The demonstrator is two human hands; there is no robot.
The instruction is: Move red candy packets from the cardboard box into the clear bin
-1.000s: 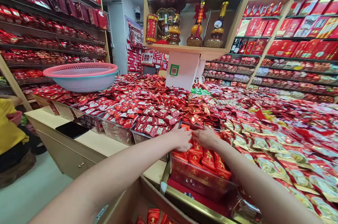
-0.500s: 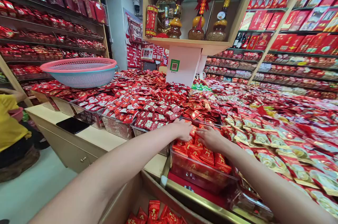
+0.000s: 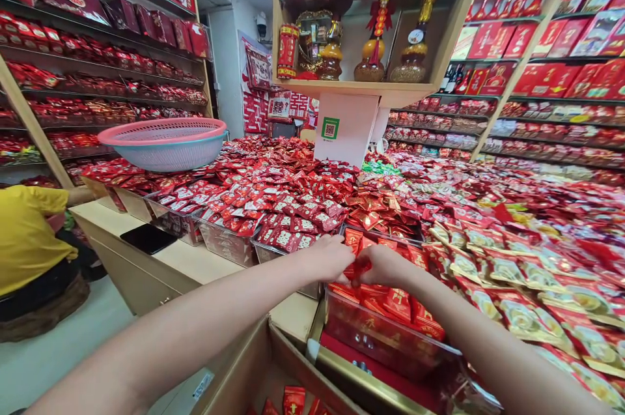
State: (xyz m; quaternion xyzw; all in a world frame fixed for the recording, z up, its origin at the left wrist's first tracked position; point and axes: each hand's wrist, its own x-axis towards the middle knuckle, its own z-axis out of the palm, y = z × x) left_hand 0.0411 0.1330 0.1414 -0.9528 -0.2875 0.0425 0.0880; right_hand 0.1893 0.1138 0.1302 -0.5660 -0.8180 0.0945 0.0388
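Both hands reach over the see-through bin (image 3: 385, 330) in the head view, the left hand (image 3: 334, 258) at its left side and the right hand (image 3: 383, 266) just beside it, above the bin's middle. The fingers of each bend inward and down among the red packets (image 3: 398, 303), so the two sets of fingertips nearly meet. Whether either hand pinches a packet I cannot tell, since the fingertips are partly hidden. The red packets, printed with gold characters, fill the bin and lie heaped at its top, around and below the hands.

In front of the bin and to its left stands an open cardboard box (image 3: 299, 363), with more gold-printed packets (image 3: 293, 400) showing inside. Left of the bin runs a pale tabletop (image 3: 195, 265), where a black phone (image 3: 148, 239) lies flat. Just behind the bin on the left are maroon packets (image 3: 293, 223) in a tray of their own; to its right spread red packets with gold edges (image 3: 517, 294). Farther behind and left of the bin, a pink basket (image 3: 168, 128) sits nested in a blue basket (image 3: 168, 156). Straight behind it rises a white panel (image 3: 342, 131) with a green-framed code, beneath a display cabinet (image 3: 361, 84). Well to the bin's left, a person in a yellow top (image 3: 29, 239) crouches low.
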